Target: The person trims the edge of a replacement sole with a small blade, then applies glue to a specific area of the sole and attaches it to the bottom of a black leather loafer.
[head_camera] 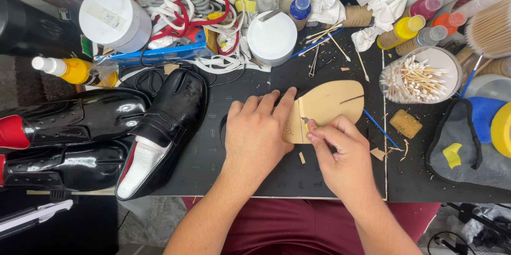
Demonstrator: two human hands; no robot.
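Two hands work at the frame's centre on a tan leather shoe sole [327,103] lying on the black table [213,154]. Left hand [255,132] lies flat and open, pressing the sole's heel end; right hand [340,154] is pinched shut on a small blade [305,121] touching the sole. Glossy black split-toe shoes [159,127] lie at left; a clear cup of cotton swabs [420,77] stands upper right.

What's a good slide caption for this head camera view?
Left hand pins a tan sole on a black mat while right hand cuts it.
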